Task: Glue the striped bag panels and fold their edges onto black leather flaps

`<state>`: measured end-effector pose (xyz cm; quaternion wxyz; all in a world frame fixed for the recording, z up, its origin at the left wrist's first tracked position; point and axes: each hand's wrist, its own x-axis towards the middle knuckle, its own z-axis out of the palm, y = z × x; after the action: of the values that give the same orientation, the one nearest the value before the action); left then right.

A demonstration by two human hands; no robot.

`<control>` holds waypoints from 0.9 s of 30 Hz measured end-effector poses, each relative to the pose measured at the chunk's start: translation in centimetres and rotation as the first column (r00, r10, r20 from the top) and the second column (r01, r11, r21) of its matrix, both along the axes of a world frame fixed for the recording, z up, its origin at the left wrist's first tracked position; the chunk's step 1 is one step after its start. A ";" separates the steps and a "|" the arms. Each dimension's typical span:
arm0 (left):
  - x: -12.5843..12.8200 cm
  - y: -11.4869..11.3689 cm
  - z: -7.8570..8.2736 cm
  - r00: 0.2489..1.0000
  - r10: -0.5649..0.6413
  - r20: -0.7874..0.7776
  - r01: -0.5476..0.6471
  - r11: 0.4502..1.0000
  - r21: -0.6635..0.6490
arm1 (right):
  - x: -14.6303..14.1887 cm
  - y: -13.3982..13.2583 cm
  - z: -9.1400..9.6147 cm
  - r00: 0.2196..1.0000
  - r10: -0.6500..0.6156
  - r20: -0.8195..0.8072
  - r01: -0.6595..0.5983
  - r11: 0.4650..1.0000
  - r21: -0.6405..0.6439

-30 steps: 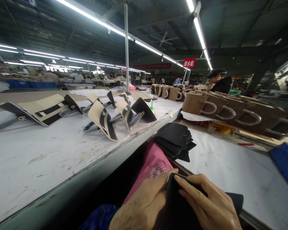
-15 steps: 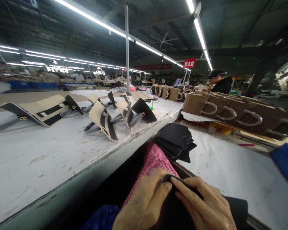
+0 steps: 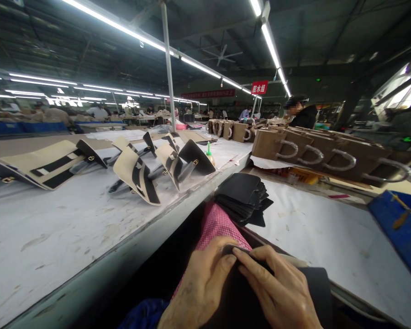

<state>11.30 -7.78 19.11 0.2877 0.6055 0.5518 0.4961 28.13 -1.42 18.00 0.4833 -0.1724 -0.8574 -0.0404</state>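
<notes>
Both hands are closed on one black leather-like panel [image 3: 241, 297] above my lap, at the bottom of the head view. My left hand [image 3: 200, 285] pinches its upper edge, thumb on the near face. Beside it, my right hand [image 3: 277, 288] presses fingertips on the same edge, close to the left thumb. The panel's right part sticks out past my right hand; its lower part runs out of view. Just beyond my hands, a stack of black panels [image 3: 238, 192] lies fanned at the table edge. Pink checked cloth [image 3: 219, 224] covers my leg.
On the left white table [image 3: 71, 237] stand several cream-and-black bag pieces [image 3: 133, 173] with gold clasps, and a green-tipped bottle [image 3: 209, 154]. Brown bag bodies with wrapped handles [image 3: 315, 151] line the right back. A blue crate [image 3: 397, 228] is at right. A person [image 3: 303, 114] is behind.
The whole view has shifted, so the tables and bags sit further left and more of the blue crate shows. My hands keep nearly the same grip on the black panel.
</notes>
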 end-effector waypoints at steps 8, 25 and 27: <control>-0.8 -0.1 -1.6 0.993 0.091 -0.078 -0.089 0.996 0.034 | 1.6 -0.7 0.6 0.984 -0.165 -0.070 0.166 0.986 0.002; -1.0 -0.3 -1.6 0.918 0.231 -0.322 -0.108 0.927 0.359 | 2.2 0.2 -0.7 0.943 -0.264 -0.201 0.205 0.939 -0.275; -1.2 -0.3 -1.7 0.911 0.247 -0.331 -0.106 0.914 0.391 | 2.8 0.4 -1.2 0.934 -0.282 -0.220 0.201 0.923 -0.328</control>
<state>10.07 -8.10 17.44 0.0132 0.6782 0.5480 0.4895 30.91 -0.98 16.84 0.5520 -0.3529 -0.7535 0.0539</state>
